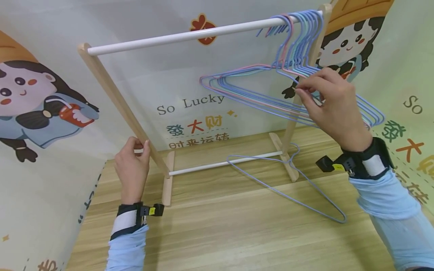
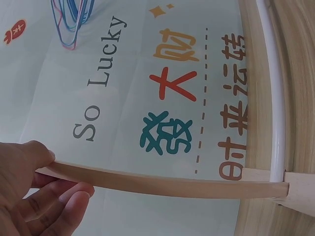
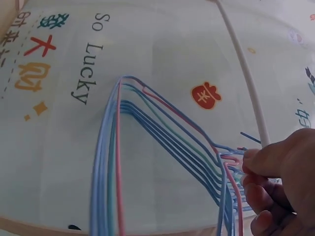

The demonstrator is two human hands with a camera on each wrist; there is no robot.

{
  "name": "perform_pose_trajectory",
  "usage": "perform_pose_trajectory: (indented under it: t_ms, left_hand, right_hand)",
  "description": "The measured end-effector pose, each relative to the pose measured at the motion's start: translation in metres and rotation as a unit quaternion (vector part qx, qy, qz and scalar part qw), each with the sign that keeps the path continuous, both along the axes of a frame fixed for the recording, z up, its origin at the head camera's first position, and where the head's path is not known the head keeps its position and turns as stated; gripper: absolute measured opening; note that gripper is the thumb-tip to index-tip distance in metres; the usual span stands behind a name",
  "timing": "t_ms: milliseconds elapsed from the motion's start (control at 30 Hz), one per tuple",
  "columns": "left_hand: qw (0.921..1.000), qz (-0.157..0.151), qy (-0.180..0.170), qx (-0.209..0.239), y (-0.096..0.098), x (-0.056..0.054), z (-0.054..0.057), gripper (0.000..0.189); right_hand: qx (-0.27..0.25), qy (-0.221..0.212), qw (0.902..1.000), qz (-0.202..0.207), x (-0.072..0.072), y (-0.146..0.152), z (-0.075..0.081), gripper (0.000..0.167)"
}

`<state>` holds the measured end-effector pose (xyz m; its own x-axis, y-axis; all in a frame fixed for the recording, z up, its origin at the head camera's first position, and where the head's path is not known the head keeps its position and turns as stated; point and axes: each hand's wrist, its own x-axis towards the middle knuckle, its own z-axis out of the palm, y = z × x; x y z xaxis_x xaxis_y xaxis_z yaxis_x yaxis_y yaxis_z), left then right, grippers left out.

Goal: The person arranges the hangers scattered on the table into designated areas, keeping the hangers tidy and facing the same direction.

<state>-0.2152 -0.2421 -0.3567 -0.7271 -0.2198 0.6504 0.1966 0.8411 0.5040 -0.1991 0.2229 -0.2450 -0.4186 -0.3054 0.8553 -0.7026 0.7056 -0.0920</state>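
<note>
A clothes rack has a white top rod point(image 1: 190, 35) and wooden uprights. My left hand point(image 1: 133, 162) pinches the rack's left upright point(image 1: 118, 101) partway down; in the left wrist view, thumb and fingers lie on either side of it. Several wire hangers point(image 1: 271, 103), blue, teal and pink, hang bunched at the rod's right end. In front of their right shoulders is my right hand point(image 1: 333, 105), its thumb and fingertips loosely together. The right wrist view shows the front hanger wires point(image 3: 221, 196) running past these fingers, with none visibly between them.
On the wooden table point(image 1: 210, 226), a single blue hanger point(image 1: 271, 188) lies with its hook beside the rack's right foot point(image 1: 291, 171). A lower white bar point(image 1: 207, 165) joins the uprights. Printed backdrop sheets point(image 1: 145, 82) stand behind and at both sides.
</note>
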Motion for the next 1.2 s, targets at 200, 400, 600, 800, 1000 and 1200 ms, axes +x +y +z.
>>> perform_pose_trajectory:
  t_ms: [200,400,600,800,1000,1200]
  left_hand:
    - [1.0,0.0,0.0,0.002,0.0,0.0,0.001,0.025]
    - [1.0,-0.001,0.0,-0.001,0.0,-0.001,0.0,0.025]
    - [1.0,-0.001,0.002,-0.003,0.0,0.0,0.0,0.024]
    - [1.0,0.002,0.001,-0.003,-0.001,0.0,-0.001,0.024]
    - [1.0,0.002,0.002,-0.004,-0.002,0.0,-0.001,0.024]
    - [1.0,0.005,-0.001,-0.003,-0.001,0.0,-0.001,0.025]
  right_hand:
    - [0.016,-0.024,0.9985,0.047,0.001,-0.004,-0.015,0.011]
    - [0.026,-0.036,0.9974,0.057,0.004,-0.003,-0.027,0.015]
    - [0.049,-0.052,0.9937,0.086,0.001,-0.001,-0.043,0.016]
    - [0.06,-0.104,0.9874,0.103,0.001,0.0,-0.068,0.022]
    - [0.072,-0.144,0.9808,0.11,0.001,0.0,-0.086,0.021]
    - [0.07,-0.163,0.9787,0.103,-0.002,-0.001,-0.098,0.02]
